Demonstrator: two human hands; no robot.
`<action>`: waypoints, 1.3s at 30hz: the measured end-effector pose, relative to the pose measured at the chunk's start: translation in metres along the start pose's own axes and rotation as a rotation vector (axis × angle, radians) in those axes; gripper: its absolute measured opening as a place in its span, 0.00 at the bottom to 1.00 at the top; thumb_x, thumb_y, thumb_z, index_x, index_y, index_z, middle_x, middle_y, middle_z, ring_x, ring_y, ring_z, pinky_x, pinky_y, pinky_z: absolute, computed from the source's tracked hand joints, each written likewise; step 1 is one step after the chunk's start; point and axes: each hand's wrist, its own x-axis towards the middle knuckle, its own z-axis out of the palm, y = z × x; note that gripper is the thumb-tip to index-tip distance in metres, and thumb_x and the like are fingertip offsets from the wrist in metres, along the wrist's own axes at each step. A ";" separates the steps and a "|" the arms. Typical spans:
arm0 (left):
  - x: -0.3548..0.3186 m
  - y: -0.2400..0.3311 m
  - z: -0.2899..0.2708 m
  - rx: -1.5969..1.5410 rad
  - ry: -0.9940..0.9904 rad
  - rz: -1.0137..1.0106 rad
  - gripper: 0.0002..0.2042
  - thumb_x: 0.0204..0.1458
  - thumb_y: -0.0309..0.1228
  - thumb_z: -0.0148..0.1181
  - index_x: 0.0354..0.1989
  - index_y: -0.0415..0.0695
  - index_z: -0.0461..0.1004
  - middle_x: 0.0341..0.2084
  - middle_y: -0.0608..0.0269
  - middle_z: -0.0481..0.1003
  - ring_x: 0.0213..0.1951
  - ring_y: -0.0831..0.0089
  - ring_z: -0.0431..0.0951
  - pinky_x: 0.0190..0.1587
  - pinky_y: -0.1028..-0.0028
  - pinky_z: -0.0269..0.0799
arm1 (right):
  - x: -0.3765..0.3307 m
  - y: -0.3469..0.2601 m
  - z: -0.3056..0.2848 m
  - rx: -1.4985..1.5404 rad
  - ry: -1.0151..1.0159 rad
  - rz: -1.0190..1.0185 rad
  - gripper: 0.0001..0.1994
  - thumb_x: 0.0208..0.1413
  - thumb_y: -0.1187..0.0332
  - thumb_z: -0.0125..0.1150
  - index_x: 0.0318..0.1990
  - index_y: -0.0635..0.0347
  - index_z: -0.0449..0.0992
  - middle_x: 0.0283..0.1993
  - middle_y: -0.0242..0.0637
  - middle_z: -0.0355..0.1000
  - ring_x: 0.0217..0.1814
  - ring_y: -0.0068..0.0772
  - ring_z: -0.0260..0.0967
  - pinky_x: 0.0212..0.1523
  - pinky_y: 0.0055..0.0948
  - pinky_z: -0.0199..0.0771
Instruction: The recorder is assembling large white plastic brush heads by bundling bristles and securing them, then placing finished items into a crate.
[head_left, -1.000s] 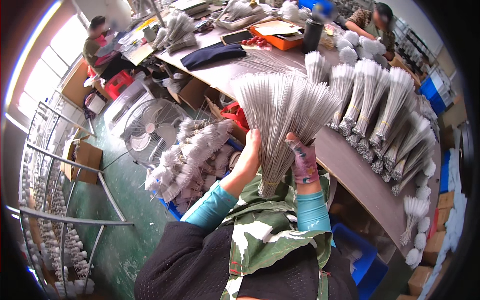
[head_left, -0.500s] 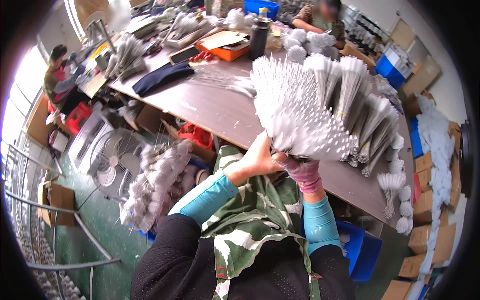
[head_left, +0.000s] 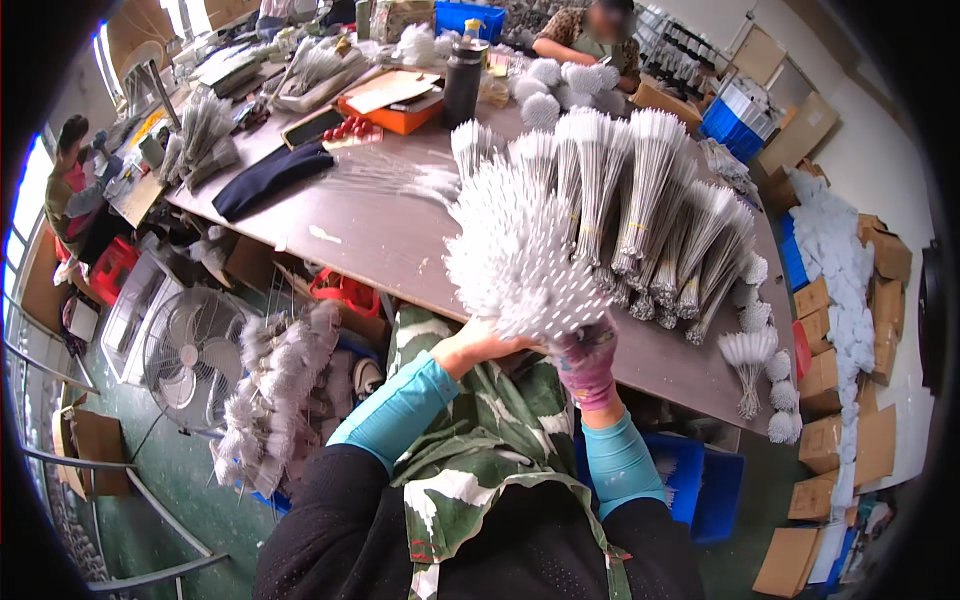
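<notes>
Left hand (head_left: pixel 488 343) and gloved right hand (head_left: pixel 588 362) grasp one white-tipped bundle (head_left: pixel 520 260), not yet laid down, while many gathered bundles (head_left: pixel 640 185) already lie toward the right edge of the bench (head_left: pixel 385 225).

You have a bright view, with the strongest light coming through the window (head_left: pixel 30 200) left of the tabletop (head_left: pixel 400 240), where the pane burns out to white with a bluish fringe. Over the tabletop the light falls soft and fairly even, though your white bundle (head_left: pixel 520 250) above its near edge glares almost to blank. Beneath the tabletop you get deep shadow that swallows detail. Beyond it, a person's head (head_left: pixel 608 22) is smeared by blur. Fisheye distortion bows the tabletop's long edge for you, tilts the cartons (head_left: pixel 822 443) to its right, and black closes in around everything.
</notes>
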 end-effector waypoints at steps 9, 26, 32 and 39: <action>-0.075 0.028 0.052 -0.613 0.409 -0.540 0.29 0.36 0.27 0.69 0.51 0.39 0.67 0.48 0.57 0.70 0.50 0.69 0.69 0.54 0.69 0.62 | -0.027 0.024 -0.011 -0.260 -0.352 0.178 0.16 0.50 0.64 0.65 0.43 0.63 0.73 0.40 0.37 0.72 0.39 0.26 0.70 0.41 0.24 0.69; -0.103 -0.006 0.118 -0.521 0.480 -0.701 0.27 0.37 0.31 0.70 0.48 0.40 0.68 0.41 0.57 0.76 0.44 0.72 0.75 0.48 0.71 0.69 | 0.082 0.042 0.051 -0.681 -0.276 -0.381 0.12 0.57 0.64 0.53 0.44 0.61 0.72 0.36 0.43 0.73 0.34 0.39 0.73 0.33 0.32 0.75; -0.106 -0.007 0.130 -0.605 0.528 -0.708 0.27 0.36 0.29 0.71 0.47 0.38 0.68 0.38 0.57 0.76 0.41 0.74 0.75 0.45 0.72 0.70 | 0.064 0.051 0.065 -1.167 -0.582 -0.480 0.18 0.48 0.60 0.59 0.46 0.56 0.70 0.38 0.41 0.69 0.39 0.44 0.69 0.35 0.36 0.73; -0.117 0.003 0.145 -0.691 0.466 -0.820 0.33 0.31 0.28 0.72 0.50 0.38 0.64 0.39 0.53 0.75 0.45 0.65 0.75 0.47 0.69 0.70 | 0.055 0.074 0.040 -1.109 -0.567 -0.123 0.19 0.53 0.55 0.53 0.47 0.57 0.70 0.41 0.46 0.71 0.45 0.48 0.69 0.43 0.41 0.70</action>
